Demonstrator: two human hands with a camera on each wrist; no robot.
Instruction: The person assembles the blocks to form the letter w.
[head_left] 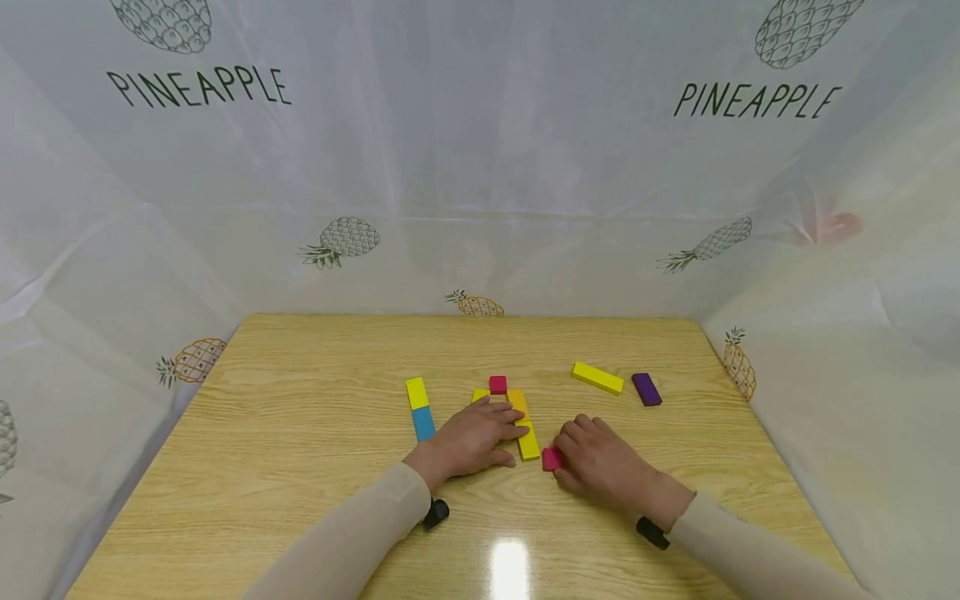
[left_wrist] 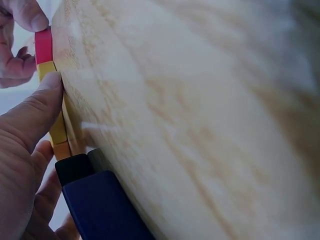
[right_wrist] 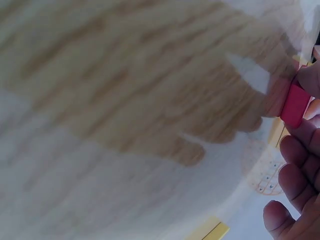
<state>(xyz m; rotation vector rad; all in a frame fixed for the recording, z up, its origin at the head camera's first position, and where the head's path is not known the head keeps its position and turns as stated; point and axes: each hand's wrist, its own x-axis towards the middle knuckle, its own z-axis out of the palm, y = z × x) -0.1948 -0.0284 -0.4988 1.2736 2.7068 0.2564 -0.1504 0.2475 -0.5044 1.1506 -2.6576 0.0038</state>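
Observation:
My left hand (head_left: 476, 435) lies over a short column of blocks in the head view, its fingers extended onto an orange block (head_left: 517, 401) and a yellow block (head_left: 528, 446) set end to end. In the left wrist view, the left thumb is against the side of the yellow block. Beside that block's near end, my right hand (head_left: 600, 460) pinches a pinkish-red block (head_left: 552, 459) between thumb and fingers; the right wrist view also shows this red block (right_wrist: 296, 105). Part of another yellow block (head_left: 481, 394) shows past the left fingers, the rest hidden.
A small red block (head_left: 498, 384) sits beyond the left hand. Left of it, a yellow block (head_left: 416, 392) and a blue block (head_left: 423, 423) form a line, partly covered by the hand. At the back right lie a long yellow block (head_left: 597, 377) and a purple block (head_left: 647, 389).

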